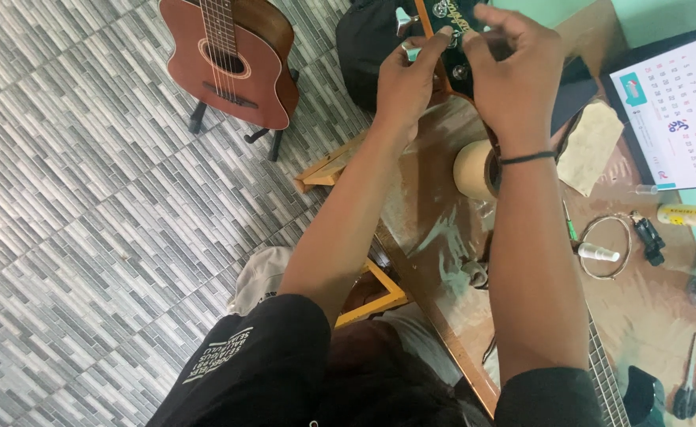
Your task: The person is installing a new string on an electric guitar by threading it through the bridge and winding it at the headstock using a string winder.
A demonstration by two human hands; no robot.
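Slippage looks like the main risk: the left hand pinches a small tuning peg at the edge of the dark guitar headstock, which lies at the far end of the table, and a jerk could strain a string. Both forearms stretch forward from the body. The right hand, wrist bent, curls over the headstock; what its fingers clamp is hidden
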